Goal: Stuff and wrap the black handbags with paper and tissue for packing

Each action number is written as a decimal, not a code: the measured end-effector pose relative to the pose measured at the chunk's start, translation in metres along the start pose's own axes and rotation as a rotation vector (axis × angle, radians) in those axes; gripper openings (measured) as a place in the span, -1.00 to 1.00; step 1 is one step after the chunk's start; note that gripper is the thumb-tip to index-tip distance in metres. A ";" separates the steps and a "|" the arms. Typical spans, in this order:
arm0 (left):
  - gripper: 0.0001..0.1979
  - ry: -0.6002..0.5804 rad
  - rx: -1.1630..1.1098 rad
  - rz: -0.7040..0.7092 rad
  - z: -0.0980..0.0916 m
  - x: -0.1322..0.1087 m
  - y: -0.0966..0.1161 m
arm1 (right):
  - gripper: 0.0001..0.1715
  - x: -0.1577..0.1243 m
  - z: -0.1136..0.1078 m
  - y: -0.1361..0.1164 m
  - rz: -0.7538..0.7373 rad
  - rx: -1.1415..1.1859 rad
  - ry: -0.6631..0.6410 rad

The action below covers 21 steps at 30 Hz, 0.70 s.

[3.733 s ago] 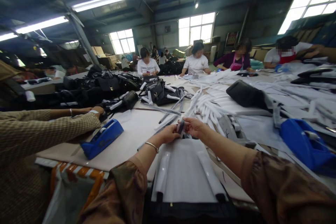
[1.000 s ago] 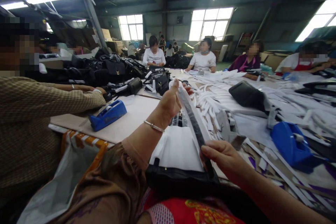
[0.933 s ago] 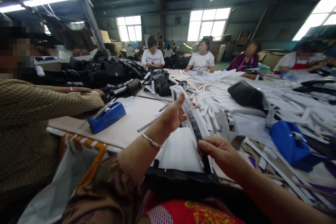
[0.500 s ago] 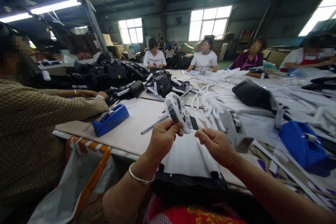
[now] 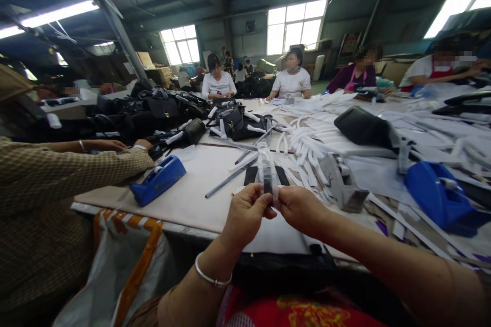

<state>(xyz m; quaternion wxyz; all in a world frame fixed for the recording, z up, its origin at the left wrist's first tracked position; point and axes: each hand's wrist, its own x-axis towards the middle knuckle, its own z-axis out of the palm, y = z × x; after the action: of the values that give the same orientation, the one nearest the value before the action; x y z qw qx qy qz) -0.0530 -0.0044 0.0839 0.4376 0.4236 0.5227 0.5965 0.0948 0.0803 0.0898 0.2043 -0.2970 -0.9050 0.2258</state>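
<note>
Wrapped strap (image 5: 267,172) is pinched at its lower end by left hand (image 5: 245,214) and right hand (image 5: 301,209), fingers closed on it. It is held upright, near centre, above black bag (image 5: 284,268). Blue tape dispenser (image 5: 158,180) is seen left.

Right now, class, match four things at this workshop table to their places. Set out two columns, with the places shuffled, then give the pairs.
1 wrapped strap
2 bracelet
3 left blue tape dispenser
4 black bag

a around the wrist of the left hand
b lying on white strips across the table
c pinched between left hand and right hand
d by a co-worker's checked sleeve

Pairs: 1-c, 2-a, 3-d, 4-b
</note>
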 end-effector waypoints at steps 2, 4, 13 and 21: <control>-0.70 0.005 -0.050 -0.072 0.000 0.001 -0.003 | -0.77 -0.001 0.004 0.003 -0.062 -0.160 -0.010; -0.62 0.002 -0.101 -0.157 0.000 0.001 -0.004 | -0.79 -0.001 0.007 0.007 -0.133 -0.259 0.000; -0.72 -0.083 -0.101 -0.337 -0.008 0.007 -0.010 | -0.76 -0.004 0.005 0.018 -0.218 -0.086 0.100; -0.93 0.137 0.326 0.312 -0.005 -0.003 -0.010 | -0.61 -0.007 -0.012 0.001 0.261 0.790 -0.061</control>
<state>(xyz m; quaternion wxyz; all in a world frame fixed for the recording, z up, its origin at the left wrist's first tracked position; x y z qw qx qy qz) -0.0567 -0.0076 0.0729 0.2293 0.5232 0.5687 0.5918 0.1064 0.0807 0.0975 0.2454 -0.3012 -0.7093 0.5882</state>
